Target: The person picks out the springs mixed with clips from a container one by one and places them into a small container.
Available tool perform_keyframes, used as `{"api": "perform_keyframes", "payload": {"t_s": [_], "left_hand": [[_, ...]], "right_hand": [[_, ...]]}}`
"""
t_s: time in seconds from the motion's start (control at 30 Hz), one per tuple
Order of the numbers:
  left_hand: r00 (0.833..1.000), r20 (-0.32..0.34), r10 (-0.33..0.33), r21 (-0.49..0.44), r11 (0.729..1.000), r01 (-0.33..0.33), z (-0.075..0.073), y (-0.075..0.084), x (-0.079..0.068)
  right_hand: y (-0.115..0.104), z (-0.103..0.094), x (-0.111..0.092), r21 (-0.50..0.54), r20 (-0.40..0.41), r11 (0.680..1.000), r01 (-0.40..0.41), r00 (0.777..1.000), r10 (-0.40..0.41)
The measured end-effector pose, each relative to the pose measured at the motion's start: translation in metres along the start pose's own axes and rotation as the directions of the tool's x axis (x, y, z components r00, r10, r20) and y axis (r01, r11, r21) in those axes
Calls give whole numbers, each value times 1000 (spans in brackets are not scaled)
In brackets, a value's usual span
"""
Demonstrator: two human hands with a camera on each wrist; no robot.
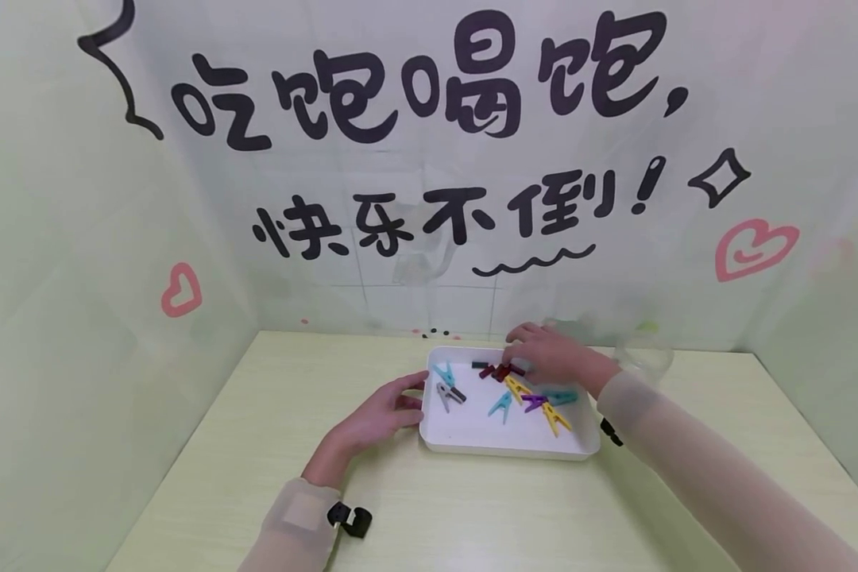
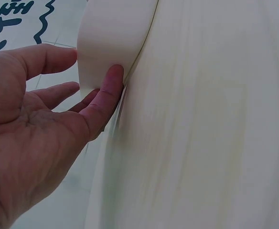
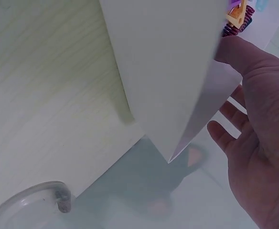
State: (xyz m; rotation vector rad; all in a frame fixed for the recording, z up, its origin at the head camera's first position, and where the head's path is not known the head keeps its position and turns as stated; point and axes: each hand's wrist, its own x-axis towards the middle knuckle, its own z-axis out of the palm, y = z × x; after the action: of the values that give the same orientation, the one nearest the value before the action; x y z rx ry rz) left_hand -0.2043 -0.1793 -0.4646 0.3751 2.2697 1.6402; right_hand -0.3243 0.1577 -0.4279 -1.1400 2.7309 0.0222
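Note:
A shallow white tray lies on the table with clothespins and small dark red pieces in it. My left hand touches its left end; in the left wrist view the fingers lie against the tray wall. My right hand reaches over the back right corner. Its thumb is inside, beside dark red coiled pieces, while the other fingers extend by the back rim. Yellow, purple, turquoise and grey clothespins lie scattered inside.
Behind the right forearm stands a clear container near the table's back edge. The pale wood table meets a printed backdrop behind the tray. Side panels flank it left and right.

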Motion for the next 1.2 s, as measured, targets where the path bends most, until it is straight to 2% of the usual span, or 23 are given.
{"api": "perform_keyframes", "payload": {"t_s": [0.57, 0.8, 1.0, 1.2], "left_hand": [[1000, -1, 1, 12, 1000, -1, 4, 2, 0], [1000, -17, -12, 32, 999, 13, 5, 1, 0], [1000, -24, -10, 24, 1000, 11, 4, 0, 1], [1000, -28, -9, 41, 999, 10, 3, 0, 0]], "right_hand": [[-2, 2, -6, 16, -21, 1000, -7, 1000, 8], [2, -2, -14, 31, -89, 1000, -3, 996, 5], [4, -10, -21, 86, -171, 996, 22, 985, -7], [3, -16, -29, 164, -208, 987, 0, 978, 35]]}}
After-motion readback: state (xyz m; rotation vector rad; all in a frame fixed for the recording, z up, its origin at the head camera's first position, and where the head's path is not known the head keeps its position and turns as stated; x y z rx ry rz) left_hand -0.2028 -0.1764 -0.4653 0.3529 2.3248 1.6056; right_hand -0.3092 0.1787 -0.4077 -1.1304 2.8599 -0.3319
